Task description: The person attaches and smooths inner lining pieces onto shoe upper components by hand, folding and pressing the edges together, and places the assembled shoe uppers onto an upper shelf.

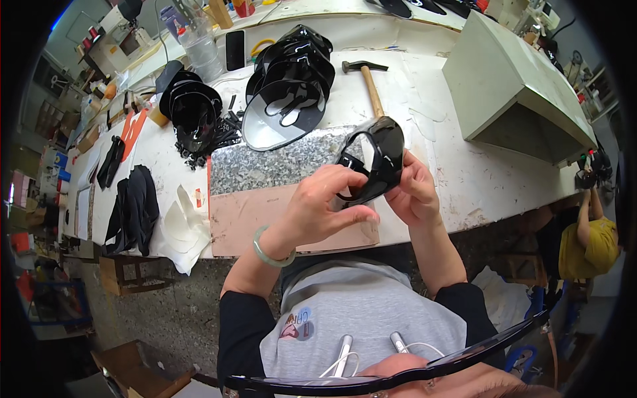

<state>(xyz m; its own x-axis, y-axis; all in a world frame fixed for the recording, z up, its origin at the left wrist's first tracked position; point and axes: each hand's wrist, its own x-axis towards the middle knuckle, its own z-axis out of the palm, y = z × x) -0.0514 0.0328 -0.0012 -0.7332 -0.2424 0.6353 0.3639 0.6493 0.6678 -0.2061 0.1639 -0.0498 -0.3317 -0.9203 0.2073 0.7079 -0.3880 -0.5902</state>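
Observation:
A glossy black shoe upper [390,142] with an open top and a strap is held up in front of me, over the work boards. My left hand [325,199], below a pale green bangle, curls its fingers and thumb around the upper's near left edge. On the other side, my right hand [415,186] pinches the upper between thumb and fingers. Under my hands lie a speckled stone slab [265,159] and a pinkish-brown board [245,215]. A hammer [371,86] with a wooden handle lies just beyond the upper, which overlaps its handle end.
Nested glossy black shoe uppers [292,86] and a smaller black stack [192,109] stand at the back left. Dark cut pieces [135,209] and white sheets [180,229] lie left. A pale metal hood [511,86] rises at the right; a person in yellow [589,245] sits beyond it.

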